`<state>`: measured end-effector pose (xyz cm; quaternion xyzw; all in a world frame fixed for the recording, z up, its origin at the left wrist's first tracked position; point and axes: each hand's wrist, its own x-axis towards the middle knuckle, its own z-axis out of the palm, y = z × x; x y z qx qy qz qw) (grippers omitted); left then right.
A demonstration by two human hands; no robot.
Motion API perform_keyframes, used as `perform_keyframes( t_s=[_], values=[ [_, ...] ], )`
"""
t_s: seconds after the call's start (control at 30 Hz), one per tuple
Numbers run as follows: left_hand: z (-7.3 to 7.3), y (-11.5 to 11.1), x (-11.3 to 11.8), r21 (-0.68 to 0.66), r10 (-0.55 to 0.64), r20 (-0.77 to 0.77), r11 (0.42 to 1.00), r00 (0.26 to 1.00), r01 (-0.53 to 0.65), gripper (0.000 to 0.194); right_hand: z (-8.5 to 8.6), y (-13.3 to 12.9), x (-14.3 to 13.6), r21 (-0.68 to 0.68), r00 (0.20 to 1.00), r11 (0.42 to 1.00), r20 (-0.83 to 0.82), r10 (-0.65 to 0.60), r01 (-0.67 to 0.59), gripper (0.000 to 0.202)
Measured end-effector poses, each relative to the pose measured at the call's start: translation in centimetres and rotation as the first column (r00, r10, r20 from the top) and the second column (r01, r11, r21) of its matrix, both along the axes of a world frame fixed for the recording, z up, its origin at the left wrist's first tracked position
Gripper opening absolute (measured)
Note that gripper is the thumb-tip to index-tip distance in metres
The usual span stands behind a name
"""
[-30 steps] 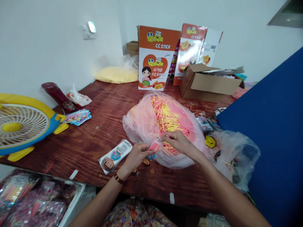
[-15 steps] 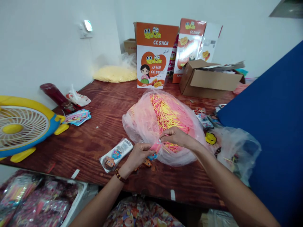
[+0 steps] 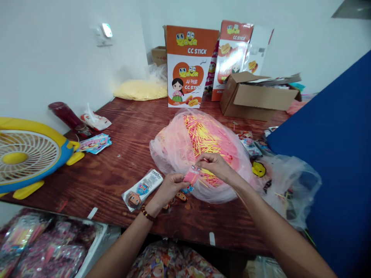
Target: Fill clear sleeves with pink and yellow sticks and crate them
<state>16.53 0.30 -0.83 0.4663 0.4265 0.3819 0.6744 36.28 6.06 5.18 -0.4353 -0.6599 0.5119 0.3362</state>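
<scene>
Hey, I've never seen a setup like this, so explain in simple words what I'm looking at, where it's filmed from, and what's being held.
There's no machine here: a person works with two bare hands. The view comes from a camera worn on their head, looking forward and down.

The left hand holds a small pink packet. The right hand has its fingers at the packet's upper end; whether they grip anything is hard to tell.

On the wooden table, just beyond the hands, sits a clear bag of pink and yellow sticks. A fan is at the left, and cartons stand at the back.
</scene>
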Motion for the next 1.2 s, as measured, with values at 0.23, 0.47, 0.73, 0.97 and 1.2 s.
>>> perform_keyframes(
  t_s=[0.23, 0.47, 0.73, 0.97, 1.2],
  values=[
    [-0.9, -0.3, -0.7, -0.134, 0.080, 0.153, 0.989, 0.985, -0.059, 0.031, 1.5, 0.4, 1.6, -0.075, 0.873, 0.938, -0.348, -0.342, 0.338, 0.023],
    [-0.7, -1.0, -2.3, -0.126, 0.296, 0.082, 0.950, 0.951, -0.285, 0.029, -1.3, -0.3, 4.6, -0.271, 0.902, 0.905, -0.196, -0.385, 0.327, 0.035],
    [-1.8, -2.2, -7.3, 0.023, 0.379, -0.148, 0.925, 0.914, -0.380, 0.034, -3.7, -1.4, 7.3, -0.176, 0.920, 0.919, -0.113, -0.375, 0.353, 0.042],
    [-5.4, -2.3, -4.7, 0.355, 0.291, -0.637, 0.933, 0.713, -0.064, 0.038, -5.2, -0.5, 8.7, 0.179, 0.870, 0.896, 0.227, -0.439, 0.405, 0.027],
    [-6.2, -2.5, -4.1, 0.579, 0.441, -0.727, 0.805, 0.525, 0.126, 0.043, -3.2, 0.0, 9.2, 0.260, 0.346, 0.961, 0.897, -0.276, 0.093, 0.024]
  ],
)
